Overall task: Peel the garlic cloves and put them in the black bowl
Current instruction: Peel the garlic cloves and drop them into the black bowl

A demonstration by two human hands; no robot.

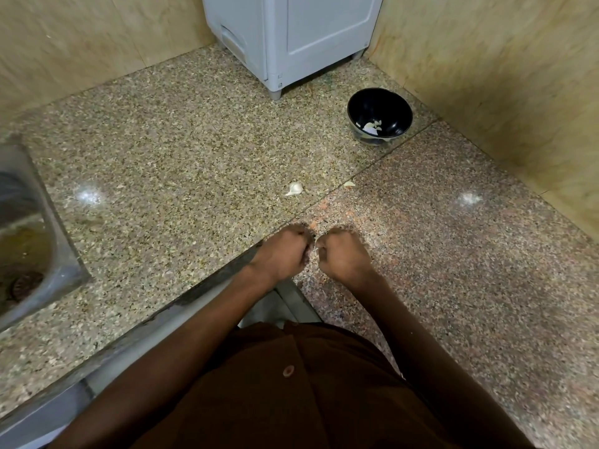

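Note:
My left hand [284, 252] and my right hand [344, 256] are curled close together over the counter's front edge. Their fingertips meet on a small pale garlic clove [313, 249], mostly hidden between them. An unpeeled white garlic clove [294, 188] lies on the granite counter beyond my hands. A small pale piece of garlic or skin [349, 184] lies to its right. The black bowl [380, 115] stands at the back right and holds a few white bits of garlic [372, 126].
A grey appliance [291, 37] on short feet stands at the back of the counter. A steel sink [22, 234] is set in at the left. Tan tiled walls enclose the back and right side.

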